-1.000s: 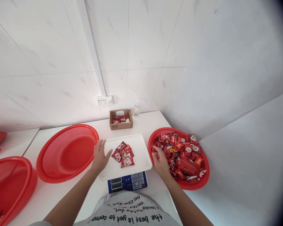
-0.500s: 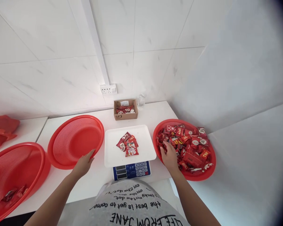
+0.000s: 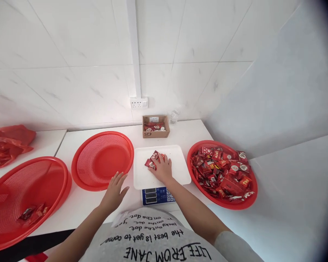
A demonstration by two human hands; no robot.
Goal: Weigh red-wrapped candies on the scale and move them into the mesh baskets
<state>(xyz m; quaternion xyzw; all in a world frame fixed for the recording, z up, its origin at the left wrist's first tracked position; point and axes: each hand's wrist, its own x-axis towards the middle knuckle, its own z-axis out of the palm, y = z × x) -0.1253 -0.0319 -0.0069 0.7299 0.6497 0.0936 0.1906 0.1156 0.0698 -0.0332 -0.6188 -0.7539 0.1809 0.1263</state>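
My right hand lies over the small red snack packets on the scale's white tray. Its fingers are spread and touch the packets, hiding some of them. Below the tray shows the blue keypad panel of the scale, partly covered by my right forearm. My left hand hovers with fingers apart at the front right rim of a red plastic basket with nothing in it.
At right, another red basket is heaped with packets. A tilted red basket at left holds a few. Behind the scale stand a cardboard box with packets and a clear cup. Red plastic bags lie far left.
My right hand has moved left from the full basket onto the packets on the tray. My left hand has let go of the middle basket's rim and opened. The view has turned left.
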